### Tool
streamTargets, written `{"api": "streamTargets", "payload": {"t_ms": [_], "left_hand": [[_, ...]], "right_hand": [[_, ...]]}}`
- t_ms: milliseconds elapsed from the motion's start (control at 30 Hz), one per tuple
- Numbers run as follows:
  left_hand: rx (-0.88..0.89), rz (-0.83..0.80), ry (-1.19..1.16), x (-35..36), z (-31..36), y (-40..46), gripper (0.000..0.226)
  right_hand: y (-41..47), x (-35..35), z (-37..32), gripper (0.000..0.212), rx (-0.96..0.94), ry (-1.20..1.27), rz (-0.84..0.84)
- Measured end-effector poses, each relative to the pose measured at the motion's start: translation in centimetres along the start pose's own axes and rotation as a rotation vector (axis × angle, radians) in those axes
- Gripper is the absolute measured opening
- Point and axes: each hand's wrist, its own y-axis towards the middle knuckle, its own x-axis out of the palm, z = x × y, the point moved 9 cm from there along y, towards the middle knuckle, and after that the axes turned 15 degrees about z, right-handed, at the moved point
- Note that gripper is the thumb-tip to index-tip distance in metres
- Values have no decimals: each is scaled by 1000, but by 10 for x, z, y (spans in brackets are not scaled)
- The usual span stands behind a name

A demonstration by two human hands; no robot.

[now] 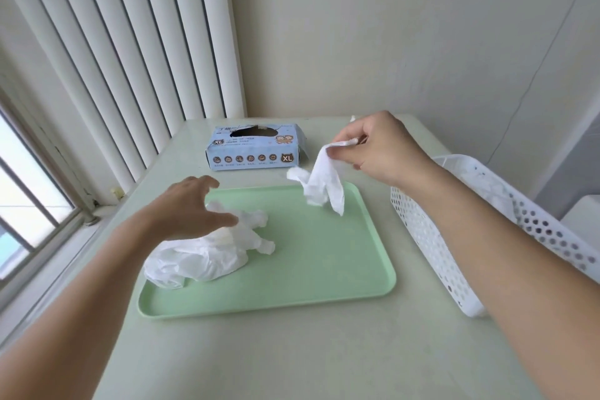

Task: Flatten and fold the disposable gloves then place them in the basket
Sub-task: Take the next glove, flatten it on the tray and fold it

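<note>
white, one crumpled glove (pixel 319 185) dangles pinched in the right hand (pixel 380 146) over the green tray's (pixel 324 269) 1 o'clock corner. one rumpled heap of gloves (pixel 207 250) lies at its 9 o'clock, under the spread, empty left hand (pixel 191 208). one basket (pixel 431 237) sits at 3 o'clock, one blue box (pixel 256 148) at 12.

Two bare forearms enter the frame from the lower edge, one from the lower left corner and one from the lower right corner. Neither forearm carries a sleeve, cuff, or other garment over its visible length. The left hand (pixel 191 208), at centre left of the frame, wears no glove, ring, or wristband. The right hand (pixel 380 148), at upper centre right, is likewise uncovered, with no ring, watch, or strap at the wrist. The fingernails cannot be made out clearly. No other part of the person appears.
</note>
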Motion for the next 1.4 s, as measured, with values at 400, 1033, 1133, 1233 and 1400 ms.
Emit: {"api": "streamTargets", "payload": {"t_ms": [400,1033,1133,1233,1400], "left_hand": [[178,87,-926,-32,138,0,2],[458,291,-549,36,96,-37,21],[528,133,-449,83,90,-63,19],[577,92,-414,84,93,-74,13],[548,131,-304,75,97,-77,32]], "right_hand": [[7,3,-11,20,-38,-7,-168],[-79,52,43,11,-445,-309,-254],[-120,71,80,11,-369,-332,-408],[-134,68,87,9,-279,-276,-475],[-107,53,65,16,-130,-101,-365]]}}
